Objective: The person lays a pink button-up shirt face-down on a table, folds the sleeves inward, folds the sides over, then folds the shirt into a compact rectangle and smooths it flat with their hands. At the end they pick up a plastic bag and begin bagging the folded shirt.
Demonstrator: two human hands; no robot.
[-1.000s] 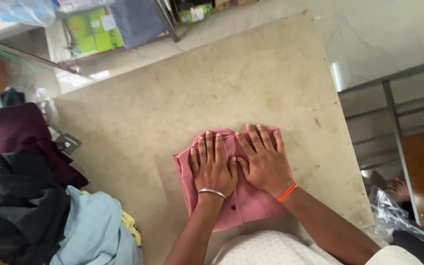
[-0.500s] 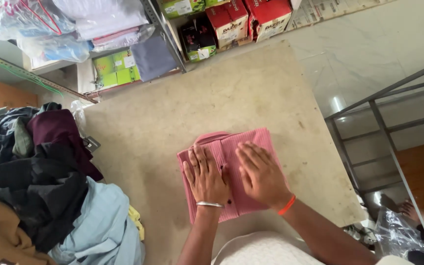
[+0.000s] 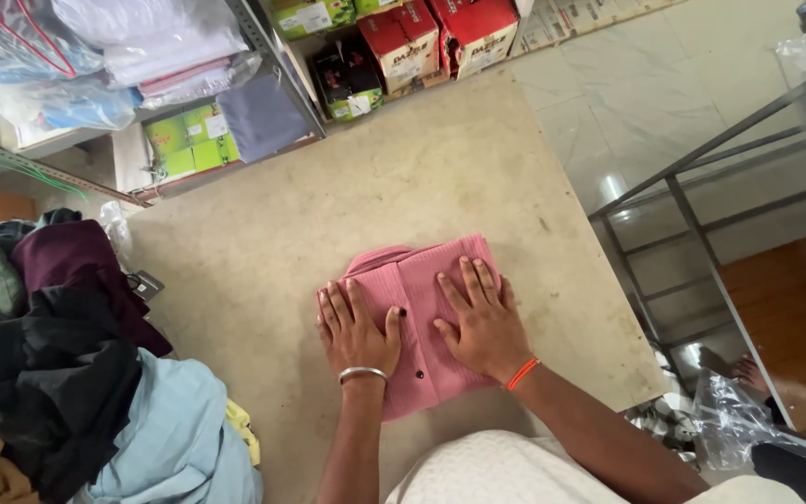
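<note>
Shirt, pink and folded, lies near the table's front edge; left hand and right hand press it flat, fingers spread, gripping nothing; smoothing step, I judge.

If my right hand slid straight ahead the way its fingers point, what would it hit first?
The right hand lies flat on the folded pink garment, fingers toward the far edge. Past that edge, the line looks free across the beige table; the red boxes stand beyond, probably lower.

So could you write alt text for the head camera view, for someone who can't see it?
Both hands, left hand and right hand, press flat on a folded pink ribbed garment on a beige stone table. A heap of dark and light-blue clothes lies at the left.
</note>
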